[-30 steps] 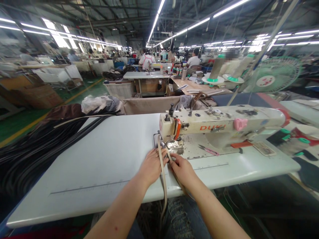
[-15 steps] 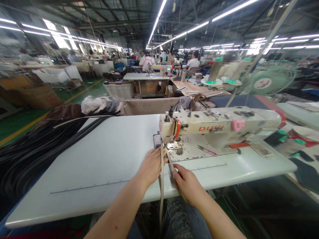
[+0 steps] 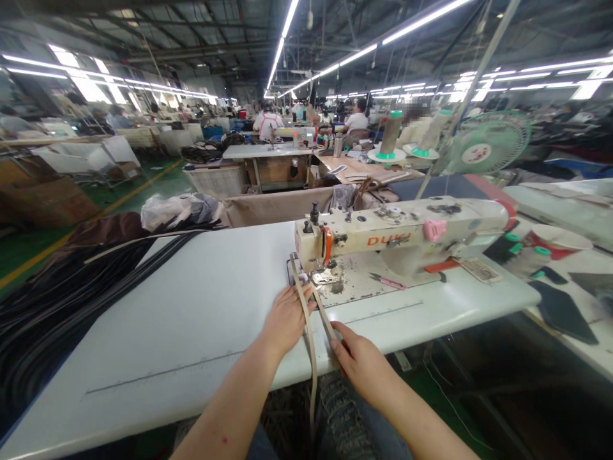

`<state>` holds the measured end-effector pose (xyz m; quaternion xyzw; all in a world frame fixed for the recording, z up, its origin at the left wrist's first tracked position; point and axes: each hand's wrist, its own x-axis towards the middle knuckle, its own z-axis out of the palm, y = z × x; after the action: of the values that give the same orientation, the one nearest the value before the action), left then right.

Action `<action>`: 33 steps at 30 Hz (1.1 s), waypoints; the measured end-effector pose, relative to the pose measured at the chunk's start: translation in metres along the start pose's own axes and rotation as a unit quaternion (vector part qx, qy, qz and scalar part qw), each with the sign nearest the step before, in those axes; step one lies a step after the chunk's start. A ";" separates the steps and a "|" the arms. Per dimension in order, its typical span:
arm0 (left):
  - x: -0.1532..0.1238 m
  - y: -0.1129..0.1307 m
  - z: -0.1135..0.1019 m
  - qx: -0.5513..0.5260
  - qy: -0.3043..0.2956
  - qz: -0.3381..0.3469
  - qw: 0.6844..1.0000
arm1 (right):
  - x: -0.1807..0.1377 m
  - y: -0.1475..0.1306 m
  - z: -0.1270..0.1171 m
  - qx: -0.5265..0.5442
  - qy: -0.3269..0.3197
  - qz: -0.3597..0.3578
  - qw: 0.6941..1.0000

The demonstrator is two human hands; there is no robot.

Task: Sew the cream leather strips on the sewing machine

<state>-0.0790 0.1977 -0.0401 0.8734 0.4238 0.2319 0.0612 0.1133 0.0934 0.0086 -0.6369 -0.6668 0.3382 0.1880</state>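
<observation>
A narrow beige strap [image 3: 310,342] runs from the sewing machine [image 3: 357,239], over the fingers of my left hand and down past the table's front edge. My left hand [image 3: 286,317] lies flat on the white table just before the presser foot, fingers stretched forward with the tips beside a second beige strip [image 3: 324,314]. That strip leads from the needle area into my right hand [image 3: 357,354], which is closed round it near the table edge. The parts of the strip under my right fingers are hidden.
Pink-handled snips [image 3: 389,281] lie on the machine bed. Many long black strips [image 3: 52,306] hang over the table's left side. Thread cones [image 3: 390,137] and a green fan [image 3: 491,144] stand behind the machine. People sit at other machines farther back.
The whole view has shifted, so the machine appears farther left. The strap over my left hand now slants and curves more at its upper part. Both hands keep nearly the same pose.
</observation>
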 end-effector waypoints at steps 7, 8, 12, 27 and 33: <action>-0.006 -0.013 0.013 0.015 0.009 0.040 0.999 | -0.027 -0.005 -0.001 -0.056 0.002 -0.001 0.998; -0.006 -0.017 0.016 0.013 0.009 0.048 0.999 | -0.031 -0.005 -0.001 -0.061 0.003 0.006 0.998; -0.005 -0.035 0.028 0.015 -0.003 0.070 0.997 | -0.043 -0.003 -0.002 -0.079 0.009 0.033 0.996; 0.000 -0.024 0.010 0.067 -0.045 0.082 0.993 | -0.096 0.052 0.031 -0.183 0.038 -0.022 0.982; -0.002 -0.024 0.009 0.058 -0.055 0.098 0.992 | -0.148 0.141 0.038 -0.150 0.015 0.138 0.979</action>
<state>-0.0929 0.2127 -0.0562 0.9240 0.3454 0.1635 0.0103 0.2072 -0.0645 -0.0887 -0.7488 -0.6126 0.2476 0.0516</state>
